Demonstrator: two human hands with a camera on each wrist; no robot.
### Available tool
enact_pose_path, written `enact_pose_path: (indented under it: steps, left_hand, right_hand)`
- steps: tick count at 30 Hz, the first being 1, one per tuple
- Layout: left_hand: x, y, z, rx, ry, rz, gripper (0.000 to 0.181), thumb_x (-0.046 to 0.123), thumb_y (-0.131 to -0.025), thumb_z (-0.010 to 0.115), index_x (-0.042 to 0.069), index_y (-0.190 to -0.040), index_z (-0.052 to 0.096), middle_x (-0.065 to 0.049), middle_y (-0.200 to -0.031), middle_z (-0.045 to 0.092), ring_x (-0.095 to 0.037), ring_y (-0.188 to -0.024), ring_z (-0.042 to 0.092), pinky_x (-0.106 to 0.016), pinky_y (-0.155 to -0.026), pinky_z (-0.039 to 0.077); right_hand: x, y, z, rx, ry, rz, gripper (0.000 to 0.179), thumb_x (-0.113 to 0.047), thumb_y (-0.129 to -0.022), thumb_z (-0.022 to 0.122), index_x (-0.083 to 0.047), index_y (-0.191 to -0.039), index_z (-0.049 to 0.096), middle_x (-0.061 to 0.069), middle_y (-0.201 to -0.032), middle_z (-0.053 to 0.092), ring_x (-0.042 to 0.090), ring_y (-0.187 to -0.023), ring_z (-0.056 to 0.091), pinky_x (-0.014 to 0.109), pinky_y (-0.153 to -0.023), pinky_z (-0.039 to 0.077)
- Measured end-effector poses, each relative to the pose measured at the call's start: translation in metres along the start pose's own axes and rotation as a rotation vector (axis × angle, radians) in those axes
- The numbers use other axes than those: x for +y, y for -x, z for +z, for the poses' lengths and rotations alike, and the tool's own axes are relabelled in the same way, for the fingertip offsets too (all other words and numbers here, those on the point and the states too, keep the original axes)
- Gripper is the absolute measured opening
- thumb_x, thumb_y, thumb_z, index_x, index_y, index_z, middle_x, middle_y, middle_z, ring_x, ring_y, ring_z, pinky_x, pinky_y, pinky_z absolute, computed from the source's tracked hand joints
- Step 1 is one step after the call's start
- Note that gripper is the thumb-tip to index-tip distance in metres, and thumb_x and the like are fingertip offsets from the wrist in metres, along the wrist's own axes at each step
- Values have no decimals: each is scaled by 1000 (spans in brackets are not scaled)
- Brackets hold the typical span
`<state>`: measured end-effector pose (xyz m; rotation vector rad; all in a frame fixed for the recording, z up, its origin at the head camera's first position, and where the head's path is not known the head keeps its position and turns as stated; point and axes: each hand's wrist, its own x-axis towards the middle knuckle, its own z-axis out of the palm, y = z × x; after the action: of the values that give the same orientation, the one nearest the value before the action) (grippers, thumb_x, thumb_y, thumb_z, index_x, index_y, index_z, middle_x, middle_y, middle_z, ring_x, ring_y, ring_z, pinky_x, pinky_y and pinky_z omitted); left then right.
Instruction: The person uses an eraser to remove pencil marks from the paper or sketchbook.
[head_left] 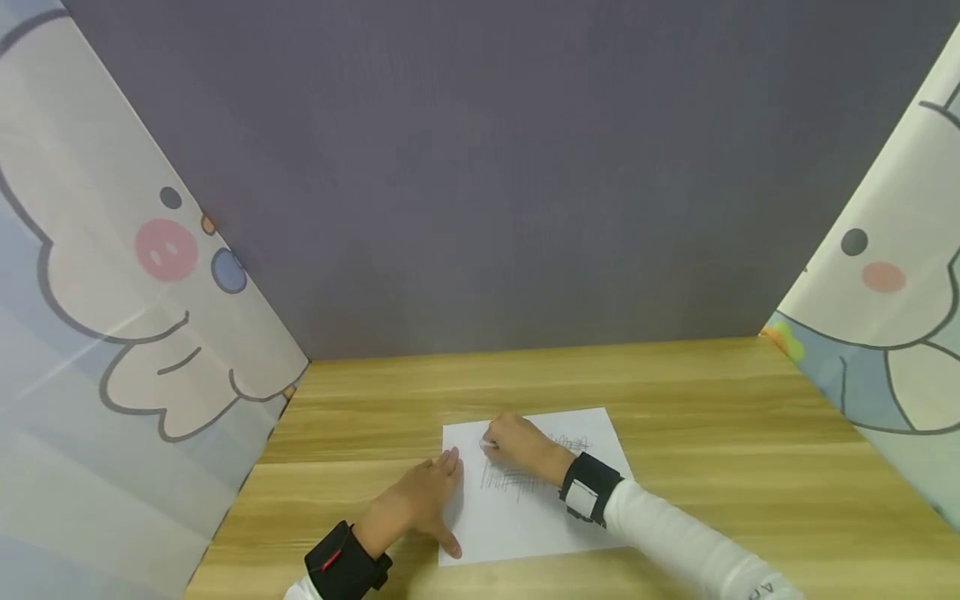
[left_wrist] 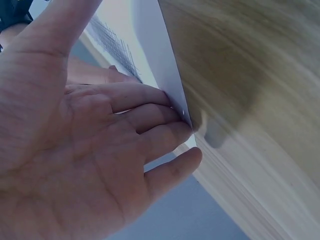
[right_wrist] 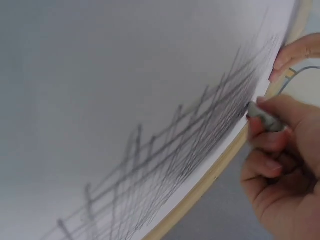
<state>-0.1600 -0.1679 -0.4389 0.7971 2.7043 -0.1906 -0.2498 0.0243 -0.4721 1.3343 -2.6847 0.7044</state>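
Observation:
A white sheet of paper [head_left: 528,533] lies on the wooden table, with crosshatched dark pencil lines [head_left: 508,480] across its upper half. My left hand [head_left: 426,498] rests along the sheet's left edge, its fingers straight and the thumb spread at the lower corner. Near the upper left of the paper, my right hand [head_left: 521,442] pinches what looks like a small whitish eraser [right_wrist: 269,119], smudged grey, between thumb and curled fingers. Its end meets the paper beside the pencil lines in the right wrist view. Part of the drawing is hidden under the right hand and forearm.
The wooden tabletop [head_left: 750,467] extends around the sheet on all sides. A dark grey panel [head_left: 525,183] rises behind it, with cartoon-printed sheets [head_left: 97,350] slanting along the left and right. Black bands [head_left: 588,487] circle both wrists.

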Motion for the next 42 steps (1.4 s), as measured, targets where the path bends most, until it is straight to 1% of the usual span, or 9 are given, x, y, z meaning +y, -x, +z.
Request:
enact_pose_path:
  steps: [4, 10, 16, 18, 20, 25, 29, 34, 42]
  left_hand:
    - [-1, -1, -2, -6, -21, -15, 123, 70, -53, 76, -5, -141, 33, -24, -148, 25, -29, -133, 25, -42, -105, 35]
    - [-3, -2, -3, -2, -17, -22, 123, 69, -54, 77, -5, -141, 32, -24, -149, 24, -30, -133, 24, -42, -105, 35]
    - [-1, -5, -5, -13, 25, -11, 124, 67, -55, 79, -5, -142, 30, -24, -149, 22, -30, -133, 22, -42, -106, 34]
    - [1, -6, -5, -14, 19, -6, 123, 67, -55, 79, -5, -142, 30, -24, -149, 22, -30, -133, 23, -41, -106, 34]
    - [2, -7, -6, -24, 14, -11, 123, 67, -55, 78, -4, -143, 30, -23, -149, 22, -30, -133, 22, -41, -106, 34]
    - [4, -5, -4, -45, 32, -29, 123, 66, -54, 79, -4, -143, 30, -23, -150, 21, -30, -134, 21, -41, -106, 34]
    - [5, -2, -2, -42, 49, -27, 123, 65, -55, 79, -4, -143, 30, -24, -149, 21, -31, -133, 22, -41, -107, 33]
    - [5, 1, -2, -33, 20, -20, 122, 66, -55, 78, -5, -142, 31, -24, -149, 23, -31, -133, 23, -40, -106, 34]
    - [5, 1, -6, -27, -19, -27, 120, 66, -56, 78, -5, -142, 32, -24, -149, 24, -31, -133, 24, -39, -105, 35]
  right_hand:
    - [2, -4, -2, -3, 30, -42, 27, -4, -85, 67, -14, -60, 63, -11, -53, 39, -1, -50, 36, 12, -46, 32]
    - [2, -6, -5, -14, 36, -56, 32, -5, -86, 66, -14, -56, 58, -10, -54, 39, -1, -49, 34, 12, -45, 31]
    - [8, -1, -6, -9, 52, -26, 34, -7, -84, 67, -17, -54, 55, -11, -52, 37, -1, -48, 33, 13, -42, 28]
    - [10, 1, -6, -3, 72, -13, 36, -8, -84, 68, -18, -53, 54, -11, -51, 36, -1, -47, 32, 13, -41, 26]
    - [11, 3, -6, 16, 103, -26, 36, -9, -84, 69, -18, -52, 52, -11, -51, 35, -1, -47, 32, 13, -41, 25]
    - [9, 5, -3, 38, 168, -45, 31, -12, -83, 70, -17, -55, 58, -11, -52, 37, -1, -48, 31, 12, -41, 25]
    - [4, 6, -1, 40, 214, -64, 23, -13, -81, 72, -15, -59, 65, -12, -53, 43, -1, -49, 34, 12, -41, 29]
    - [0, 4, 3, 59, 256, -78, 19, -14, -82, 71, -16, -63, 69, -11, -54, 48, -1, -49, 35, 11, -41, 30]
    - [1, -1, 5, 72, 283, -75, 22, -19, -84, 71, -18, -62, 68, -11, -53, 47, -2, -47, 34, 11, -40, 28]
